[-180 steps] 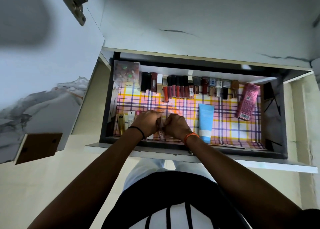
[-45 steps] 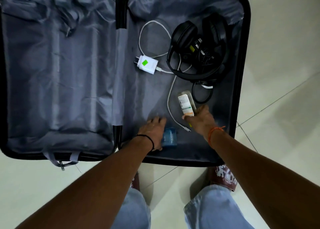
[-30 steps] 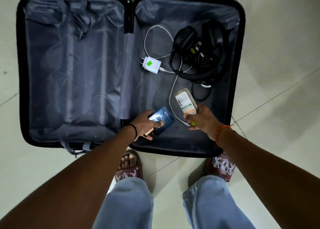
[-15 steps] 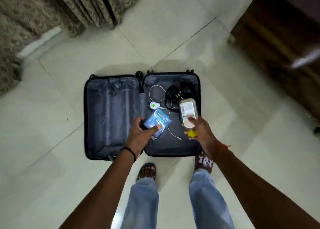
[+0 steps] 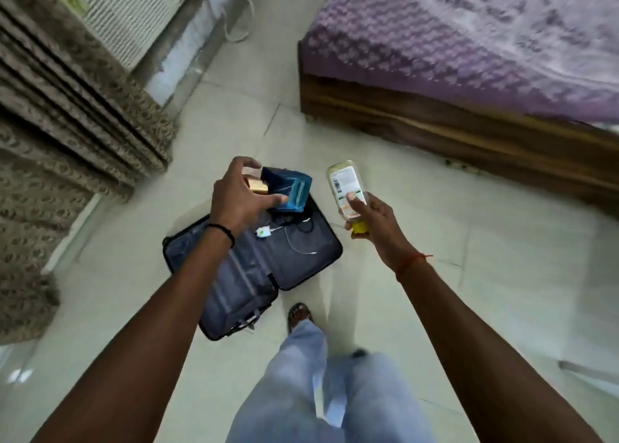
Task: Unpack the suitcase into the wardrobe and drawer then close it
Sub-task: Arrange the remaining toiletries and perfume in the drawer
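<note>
Pale tiled floor (image 5: 418, 241); bed (image 5: 469, 57) beyond our right hand, curtain (image 5: 67, 114) beyond our left. Item: suitcase (image 5: 248, 275), lying open on the floor below and between our hands, nearer the left; white charger (image 5: 264, 232) and cable inside. Item: left hand (image 5: 239, 196), fingers curled round a blue packet (image 5: 294, 191) and a small gold object (image 5: 257, 185). Item: right hand (image 5: 375, 221), gripping a labelled bottle (image 5: 345, 188), yellow cap toward the wrist. Wardrobe and drawer out of view; we judge both loads bound there.
</note>
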